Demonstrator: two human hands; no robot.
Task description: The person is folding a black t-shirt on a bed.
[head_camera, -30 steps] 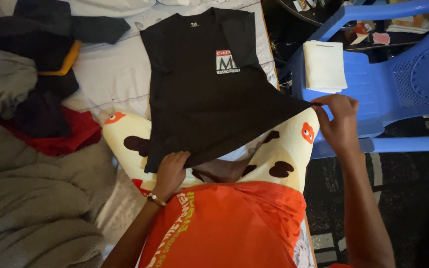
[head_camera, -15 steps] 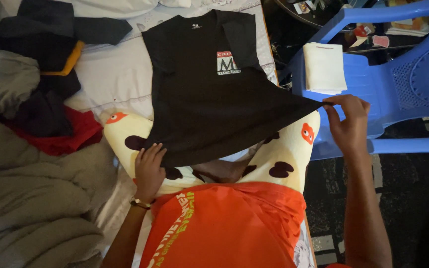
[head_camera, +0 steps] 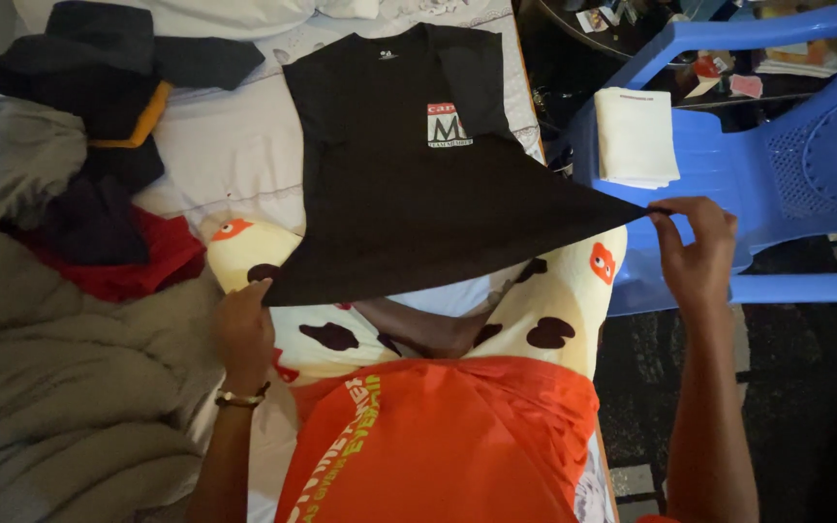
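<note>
A black T-shirt [head_camera: 409, 184] with a small chest emblem lies spread on the bed, its neck at the far end. My left hand [head_camera: 242, 329] pinches the shirt's near left hem corner. My right hand [head_camera: 697, 254] pinches the near right hem corner, out past the bed's edge by the blue chair. The hem is pulled taut between both hands and lifted a little off the bed. Under it lies a cream pillow [head_camera: 554, 310] with brown spots and red patches.
A blue plastic chair [head_camera: 787, 145] at the right holds a folded white cloth [head_camera: 636, 136]. A heap of dark, grey and red clothes [head_camera: 79, 174] sits on the bed's left. A grey blanket [head_camera: 60, 407] lies at the lower left. My orange shirt [head_camera: 438, 446] fills the bottom.
Both hands have drawn apart, left hand leftward and right hand rightward, stretching the shirt's hem wider and tauter.
</note>
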